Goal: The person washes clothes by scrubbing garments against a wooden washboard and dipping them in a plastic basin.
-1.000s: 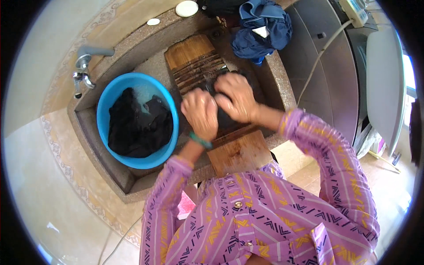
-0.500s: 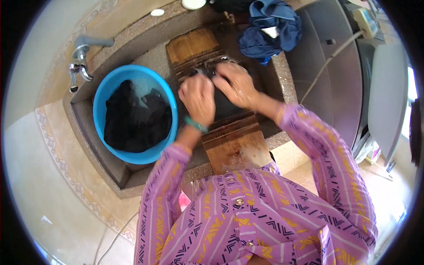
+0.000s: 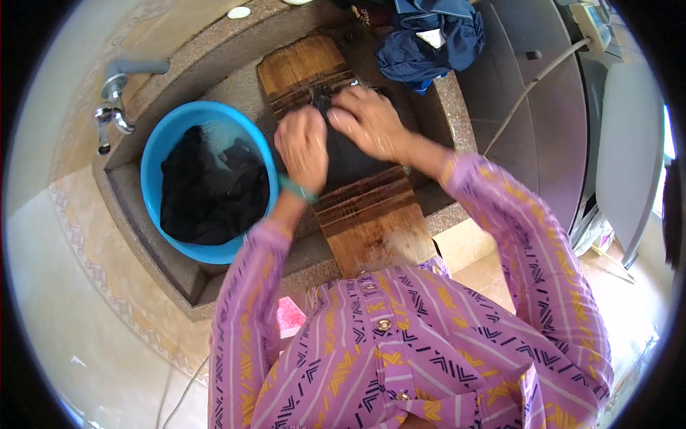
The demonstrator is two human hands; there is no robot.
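A wooden washboard (image 3: 375,230) with ridges slopes across the stone sink, and a wet black cloth (image 3: 351,163) is spread over its middle. My left hand (image 3: 304,145), with a green bangle at the wrist, is closed on the cloth's bunched part. Close beside it, my right hand (image 3: 369,124) grips the same cloth with curled fingers; both fingertips are partly hidden. Left of the board stands a blue basin (image 3: 148,171) holding soapy water and more dark cloth (image 3: 204,200).
The stone sink (image 3: 187,292) has a raised rim. A metal tap (image 3: 113,118) juts from the left wall. Dark blue clothing (image 3: 446,53) hangs over the sink's far right edge. A hose (image 3: 532,93) runs beside a dark panel on the right. White oval pieces lie on the back ledge.
The whole view has shifted slightly, so the sink and basin appear further left. Both hands remain on the black cloth, with little movement relative to the board.
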